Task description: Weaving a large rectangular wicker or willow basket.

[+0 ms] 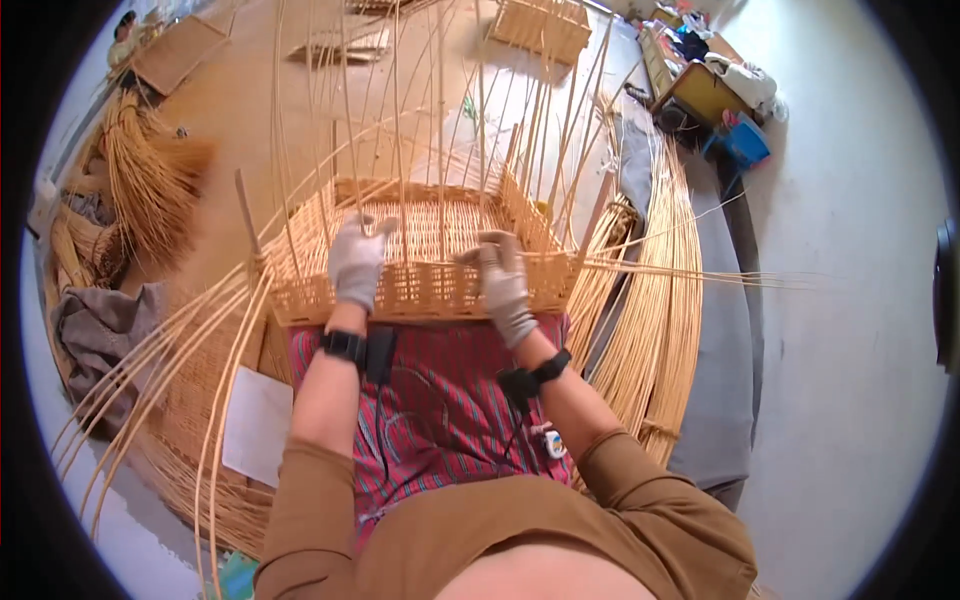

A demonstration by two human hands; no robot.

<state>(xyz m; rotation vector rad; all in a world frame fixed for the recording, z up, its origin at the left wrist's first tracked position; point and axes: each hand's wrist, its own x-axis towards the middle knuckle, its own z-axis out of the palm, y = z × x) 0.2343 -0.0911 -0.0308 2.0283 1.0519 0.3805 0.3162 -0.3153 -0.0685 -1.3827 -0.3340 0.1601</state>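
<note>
The open-topped wicker basket [420, 292] sits at the far edge of the striped cloth [435, 400], upright stakes [441, 110] fanning above it. It should handle light and springy, firmest at the woven left and right walls; the thin stakes would likely bend. The gloved left hand [357, 262] reaches forward over the near wall, its grip half curled. The gloved right hand [503, 280] angles inward at the rim, fingers bent; blur hides whether either pinches a cane.

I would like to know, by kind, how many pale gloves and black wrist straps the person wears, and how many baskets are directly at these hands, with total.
Pale gloves: 2
Black wrist straps: 2
Wicker basket: 1
Total: 5
</note>
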